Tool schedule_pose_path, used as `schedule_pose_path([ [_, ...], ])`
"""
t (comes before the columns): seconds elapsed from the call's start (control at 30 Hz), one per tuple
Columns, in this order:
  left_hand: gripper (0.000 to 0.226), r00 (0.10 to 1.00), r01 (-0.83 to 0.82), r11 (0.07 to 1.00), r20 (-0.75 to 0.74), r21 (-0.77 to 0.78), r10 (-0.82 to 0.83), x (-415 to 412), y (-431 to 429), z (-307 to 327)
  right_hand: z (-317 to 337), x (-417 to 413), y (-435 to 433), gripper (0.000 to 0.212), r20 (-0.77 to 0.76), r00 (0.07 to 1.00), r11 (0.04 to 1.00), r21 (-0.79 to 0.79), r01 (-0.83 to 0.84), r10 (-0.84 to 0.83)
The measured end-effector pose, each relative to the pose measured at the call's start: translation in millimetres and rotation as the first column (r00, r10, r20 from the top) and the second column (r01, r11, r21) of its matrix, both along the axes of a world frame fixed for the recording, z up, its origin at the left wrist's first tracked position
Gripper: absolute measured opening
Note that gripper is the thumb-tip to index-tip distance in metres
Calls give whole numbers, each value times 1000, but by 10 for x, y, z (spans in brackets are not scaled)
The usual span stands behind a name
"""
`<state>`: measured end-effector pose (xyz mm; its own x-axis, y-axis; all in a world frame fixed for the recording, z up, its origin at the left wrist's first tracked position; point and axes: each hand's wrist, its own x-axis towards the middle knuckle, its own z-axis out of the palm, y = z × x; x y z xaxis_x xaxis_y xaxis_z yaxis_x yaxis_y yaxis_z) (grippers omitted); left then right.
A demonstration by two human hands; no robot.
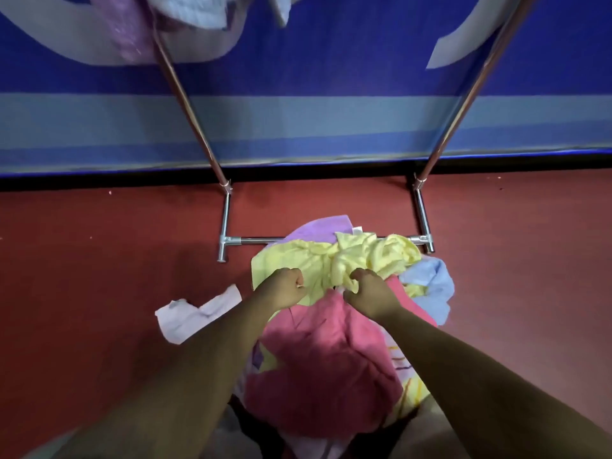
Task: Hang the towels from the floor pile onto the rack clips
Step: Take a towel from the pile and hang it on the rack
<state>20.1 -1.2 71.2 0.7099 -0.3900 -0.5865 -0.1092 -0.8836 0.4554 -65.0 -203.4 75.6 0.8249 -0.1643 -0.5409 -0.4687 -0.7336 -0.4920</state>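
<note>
A pile of towels lies on the red floor in front of the rack's base bar [255,240]. A pink towel [324,366] is on top, nearest me. My left hand [285,286] is curled into a fist at the pink towel's upper left edge and seems to grip it. My right hand [369,293] pinches its upper edge in the middle. Behind the hands lie a crumpled yellow towel [364,260], a purple towel [314,228] and a light blue towel [430,286]. A striped cloth [402,362] peeks out under the pink one.
Two slanted rack poles [188,104] [463,104] rise from the floor feet toward the top. Hung purple [129,34] and pale blue [198,11] towels show at the top left. A white cloth [195,313] lies left of the pile. A blue banner wall [314,127] stands behind.
</note>
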Motion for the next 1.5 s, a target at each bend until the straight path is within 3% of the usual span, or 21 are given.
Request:
schedule_pose_path([
  [0.13, 30, 995, 6, 1000, -97, 24, -4, -93, -69, -462, -459, -111, 60, 44, -94, 995, 1000, 29, -10, 13],
  [0.3, 64, 973, 47, 995, -230, 93, -25, -334, -62, -963, -946, -290, 91, 43, -195, 978, 997, 31, -72, 76],
  [0.37, 73, 973, 97, 985, -223, 145, -63, -447, -34, -1143, -1098, -367, 71, 43, -214, 974, 997, 0, -77, 75],
  [0.43, 81, 971, 131, 981, -219, 141, -98, -522, -30, -1284, -1168, -381, 53, 30, -218, 975, 999, -5, -40, 38],
  [0.5, 66, 962, 128, 990, -249, 62, -108, -542, -36, -1334, -1148, -343, 27, 16, -197, 979, 998, 25, 51, -45],
  [0.63, 41, 977, -70, 992, -208, -106, 47, -473, 13, -1275, -1086, -274, 34, 21, -98, 976, 971, 127, 204, -192],
  [0.73, 10, 976, -164, 962, -179, -218, 125, -361, -19, -1025, -884, -191, 5, 13, -79, 937, 898, 271, 348, -340],
  [0.97, 13, 946, -315, 791, -242, -525, 217, -46, -286, 188, 214, 129, -110, 20, 50, 843, 743, 502, 442, -535],
  [1.13, 11, 957, -282, 688, -146, -668, 251, -50, -181, 1221, 1172, 174, -128, 25, 203, 793, 710, 605, 360, -575],
  [1.23, 17, 929, -348, 608, -177, -713, 325, -85, -28, 1707, 1743, 106, -120, 26, 273, 761, 691, 659, 297, -589],
  [1.37, 16, 934, -294, 587, -97, -754, 344, -96, 71, 2405, 2485, 4, -66, 16, 370, 753, 704, 689, 170, -544],
  [1.5, 13, 948, -164, 581, 35, -797, 316, -149, 101, 3101, 3143, -5, -58, 27, 426, 751, 687, 725, 50, -505],
])
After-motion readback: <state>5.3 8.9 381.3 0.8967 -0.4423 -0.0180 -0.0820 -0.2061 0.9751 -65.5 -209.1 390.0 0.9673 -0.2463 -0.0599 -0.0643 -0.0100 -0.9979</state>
